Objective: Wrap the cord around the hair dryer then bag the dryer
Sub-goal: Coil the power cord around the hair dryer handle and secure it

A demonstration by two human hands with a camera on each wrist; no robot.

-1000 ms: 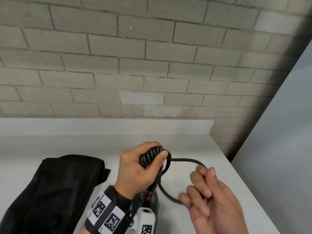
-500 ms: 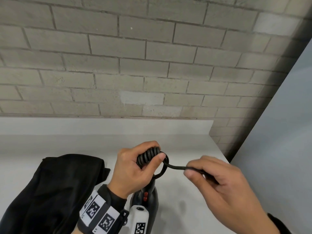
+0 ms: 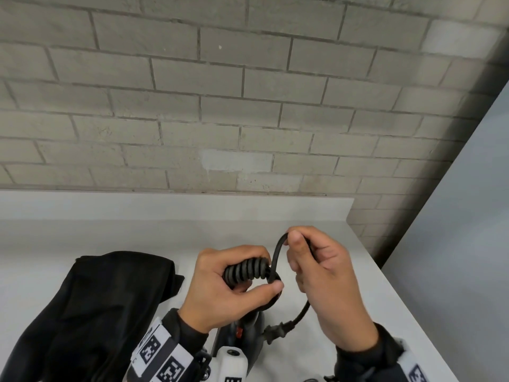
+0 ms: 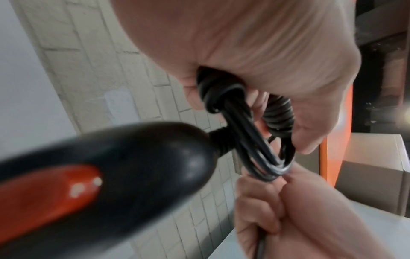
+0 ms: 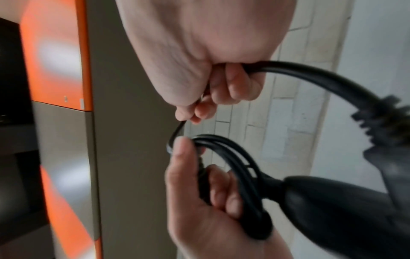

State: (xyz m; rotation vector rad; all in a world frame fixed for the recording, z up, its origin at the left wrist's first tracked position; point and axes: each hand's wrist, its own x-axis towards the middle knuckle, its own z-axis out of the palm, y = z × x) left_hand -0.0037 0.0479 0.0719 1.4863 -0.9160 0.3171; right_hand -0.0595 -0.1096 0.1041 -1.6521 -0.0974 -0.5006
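Observation:
My left hand point(image 3: 234, 282) grips a tight coil of black cord point(image 3: 246, 271), several turns wound round a bundle of cord loops. Below it hangs the black hair dryer point(image 3: 248, 330) with a red switch point(image 4: 51, 191), its body mostly hidden by my wrist. My right hand point(image 3: 311, 260) pinches the loose cord point(image 3: 278, 249) just right of the coil, lifted in an arch. The cord's tail drops under the right hand to the plug point(image 3: 276, 329). In the right wrist view the plug point(image 5: 386, 119) hangs right of the fist. A black bag point(image 3: 91, 312) lies on the white table point(image 3: 344, 271), left of my hands.
A grey brick wall point(image 3: 220, 106) stands behind the table's raised back edge. A pale panel point(image 3: 468, 216) flanks the table's right edge. The wrist views show an orange and grey cabinet point(image 5: 55, 52) and a cardboard box point(image 4: 377, 168) behind me.
My right hand has swung from low right up and over to the coil's right end, carrying the cord into a raised arch. The plug has come into view below. The left hand holds steady.

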